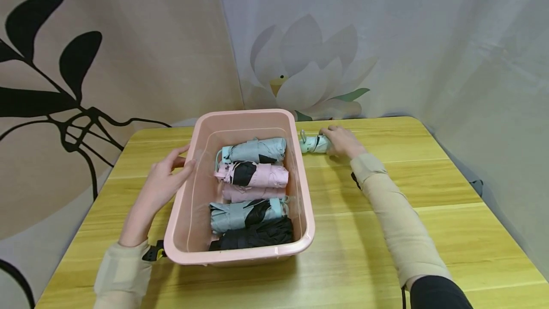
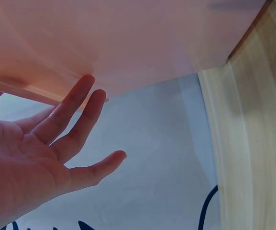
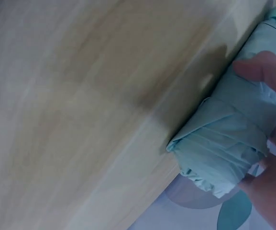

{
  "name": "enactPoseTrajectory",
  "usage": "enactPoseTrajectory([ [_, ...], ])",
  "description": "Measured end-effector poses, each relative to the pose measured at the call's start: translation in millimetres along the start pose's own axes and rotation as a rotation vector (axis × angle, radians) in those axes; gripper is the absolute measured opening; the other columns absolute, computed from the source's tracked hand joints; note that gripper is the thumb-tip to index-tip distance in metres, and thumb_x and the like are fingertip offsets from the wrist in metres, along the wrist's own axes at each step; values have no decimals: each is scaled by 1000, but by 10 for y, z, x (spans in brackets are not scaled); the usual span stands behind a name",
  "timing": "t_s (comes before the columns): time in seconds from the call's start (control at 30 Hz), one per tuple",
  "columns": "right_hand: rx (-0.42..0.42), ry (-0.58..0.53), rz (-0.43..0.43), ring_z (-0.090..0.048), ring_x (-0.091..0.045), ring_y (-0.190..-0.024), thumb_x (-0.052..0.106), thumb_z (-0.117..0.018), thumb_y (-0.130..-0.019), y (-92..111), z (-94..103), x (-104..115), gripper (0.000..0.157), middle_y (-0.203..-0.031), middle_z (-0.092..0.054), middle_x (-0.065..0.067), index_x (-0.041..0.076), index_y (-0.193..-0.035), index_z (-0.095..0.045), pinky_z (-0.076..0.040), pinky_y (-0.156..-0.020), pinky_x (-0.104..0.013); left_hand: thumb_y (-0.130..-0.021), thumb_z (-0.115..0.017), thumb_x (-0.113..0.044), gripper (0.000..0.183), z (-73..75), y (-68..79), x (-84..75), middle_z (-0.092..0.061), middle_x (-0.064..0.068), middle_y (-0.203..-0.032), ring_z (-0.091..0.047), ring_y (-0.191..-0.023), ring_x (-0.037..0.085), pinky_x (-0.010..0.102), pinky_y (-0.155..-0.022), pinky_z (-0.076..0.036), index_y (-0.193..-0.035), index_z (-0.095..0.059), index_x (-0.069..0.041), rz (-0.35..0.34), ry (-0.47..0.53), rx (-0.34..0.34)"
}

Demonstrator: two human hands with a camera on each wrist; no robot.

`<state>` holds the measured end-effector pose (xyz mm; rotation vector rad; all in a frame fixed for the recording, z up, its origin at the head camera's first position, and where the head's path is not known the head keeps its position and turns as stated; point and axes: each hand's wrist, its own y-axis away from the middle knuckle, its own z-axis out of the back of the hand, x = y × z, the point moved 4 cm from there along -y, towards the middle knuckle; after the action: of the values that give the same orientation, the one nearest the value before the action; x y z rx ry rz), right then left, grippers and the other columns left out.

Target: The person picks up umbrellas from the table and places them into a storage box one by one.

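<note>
A pink plastic tub (image 1: 240,257) stands on the table, holding several folded umbrellas in a row. My left hand (image 1: 165,180) holds its left rim, thumb over the edge; in the left wrist view fingers (image 2: 78,108) lie against the outer wall, the little finger spread away. Right of the tub, a mint-green folded umbrella (image 3: 228,129) lies on the table near the back. My right hand (image 1: 343,142) grips it, thumb on one side and fingers on the other. Inside the tub are a grey-blue umbrella (image 1: 257,149), a pink umbrella (image 1: 257,175) and a black umbrella (image 1: 257,235).
The wooden table (image 1: 364,252) extends right and in front of the tub. Behind it hangs a pale curtain (image 1: 171,37) with plant and lotus prints. A dark cable (image 2: 207,206) shows beyond the table edge in the left wrist view.
</note>
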<state>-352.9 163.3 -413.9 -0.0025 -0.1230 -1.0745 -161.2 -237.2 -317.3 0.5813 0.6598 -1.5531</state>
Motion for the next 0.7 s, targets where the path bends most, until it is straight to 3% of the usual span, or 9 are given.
enactPoseTrajectory([
  [0.4, -7, -51, 1, -52, -36, -107, 24, -74, -74, 84, -20, -13, 58, -121, -52, -16, 13, -125, -49, -44, -89, -51, -94, -42, -42, 59, -1, -3, 3, -57, 26, -119, -60, -101, 37, 48, -81, -52, -142, -32, -11, 5, -2, 6],
  [0.7, -33, -65, 3, -56, -32, -97, 26, -73, -73, 155, 79, -19, 60, -118, -55, -16, 12, -126, -48, -49, -76, -47, -94, -43, -41, 58, -4, 0, 4, -58, 26, -118, -61, -100, 37, 46, -80, -52, -142, -32, -11, 6, 2, 4],
])
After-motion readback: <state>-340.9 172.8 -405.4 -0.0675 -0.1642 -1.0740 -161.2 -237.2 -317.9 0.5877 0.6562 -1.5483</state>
